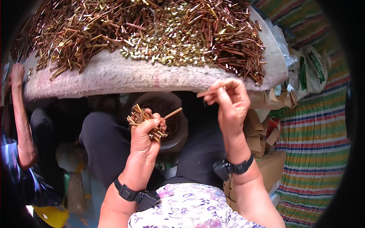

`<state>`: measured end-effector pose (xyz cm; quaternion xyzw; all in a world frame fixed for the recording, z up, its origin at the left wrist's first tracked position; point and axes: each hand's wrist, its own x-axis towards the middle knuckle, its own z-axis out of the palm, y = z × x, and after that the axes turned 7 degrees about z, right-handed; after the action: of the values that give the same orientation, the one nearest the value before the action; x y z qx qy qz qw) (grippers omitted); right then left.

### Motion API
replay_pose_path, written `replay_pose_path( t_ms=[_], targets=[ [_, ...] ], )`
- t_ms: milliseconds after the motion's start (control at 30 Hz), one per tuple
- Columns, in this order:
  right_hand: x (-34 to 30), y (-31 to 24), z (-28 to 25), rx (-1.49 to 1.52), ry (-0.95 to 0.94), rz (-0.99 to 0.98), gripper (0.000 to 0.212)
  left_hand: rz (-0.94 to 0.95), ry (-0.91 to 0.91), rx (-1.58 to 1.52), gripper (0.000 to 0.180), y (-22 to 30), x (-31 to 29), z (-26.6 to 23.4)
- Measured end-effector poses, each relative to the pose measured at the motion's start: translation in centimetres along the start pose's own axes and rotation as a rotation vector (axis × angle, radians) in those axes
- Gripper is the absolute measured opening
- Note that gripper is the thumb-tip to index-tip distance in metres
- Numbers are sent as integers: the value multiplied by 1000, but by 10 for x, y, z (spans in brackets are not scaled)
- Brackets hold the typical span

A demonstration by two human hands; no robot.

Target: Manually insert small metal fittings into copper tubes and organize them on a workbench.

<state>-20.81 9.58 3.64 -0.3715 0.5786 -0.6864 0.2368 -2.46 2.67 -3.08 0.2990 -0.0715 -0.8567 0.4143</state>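
Observation:
My left hand (143,137) is closed round a bundle of long, thin brass-coloured bolts (137,115), their ends fanning out to the left and below. One bolt (173,113) sticks out to the right, past my thumb. Near the table's front edge, my right hand (234,102) pinches a single thin reddish-brass rod (205,93), which looks like another bolt. Its far end is hidden by my fingers. On the cloth-covered table (102,76) ahead lie heaps of loose bolts (85,34) and, between them, a pile of small shiny nut-like pieces (171,43).
Between my knees, below the table edge, stands a pale round basin (182,131) with dark contents. At the left, another person's hand (17,74) rests by the table. Cardboard boxes (275,167) and plastic bags (313,72) stand on the right, beside a striped sheet (311,163).

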Motion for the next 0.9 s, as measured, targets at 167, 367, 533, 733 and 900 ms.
replay_pose_path(
  t_ms=[167,367,533,733,900],
  targets=[
    [-24,4,23,188,-67,144,13,4,-30,20,30,3,0,-1],
    [-23,2,31,31,-90,64,14,28,-51,-5,32,11,-4,-2],
    [-21,-1,44,59,-255,259,8,52,-133,-14,32,19,-8,-3],
    [-24,1,70,89,-359,402,6,30,-119,-101,33,31,-18,-3],
    [-18,1,89,146,-471,488,8,19,-193,-155,34,47,-22,-13]
  ],
)
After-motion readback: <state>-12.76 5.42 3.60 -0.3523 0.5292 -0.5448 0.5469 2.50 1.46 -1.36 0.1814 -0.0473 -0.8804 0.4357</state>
